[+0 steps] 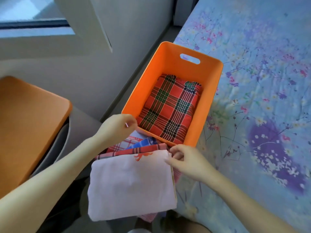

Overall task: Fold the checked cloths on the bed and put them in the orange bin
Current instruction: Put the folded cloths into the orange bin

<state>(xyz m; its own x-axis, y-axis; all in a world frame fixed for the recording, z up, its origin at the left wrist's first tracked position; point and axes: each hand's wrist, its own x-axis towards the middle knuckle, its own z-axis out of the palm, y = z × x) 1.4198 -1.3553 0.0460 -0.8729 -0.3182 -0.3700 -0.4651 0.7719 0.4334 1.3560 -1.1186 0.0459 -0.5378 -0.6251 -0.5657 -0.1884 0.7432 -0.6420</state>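
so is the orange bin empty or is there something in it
Not empty: a folded red checked cloth lies flat on the floor of the orange bin.

Orange bin (168,64): plastic, rectangular, open top, upright at the L edge of the bed (252,81), w/ an oval handle slot in its far wall. Inside, one red checked cloth (170,106) w/ green, black & white lines, folded to a neat rectangle, flat on the btm and filling most of it. A bit of darker green-blue fabric (191,85) peeks out at its far R corner.

Just in front of the bin's near wall, a pile of folded cloths (131,182): pale pinkish one on top w/ an orange print, then the fanned edges of a red checked (148,147), a blue checked (144,142) & a red-and-white checked one (124,143). Right hand (186,162) pinches the pile's far R corner.
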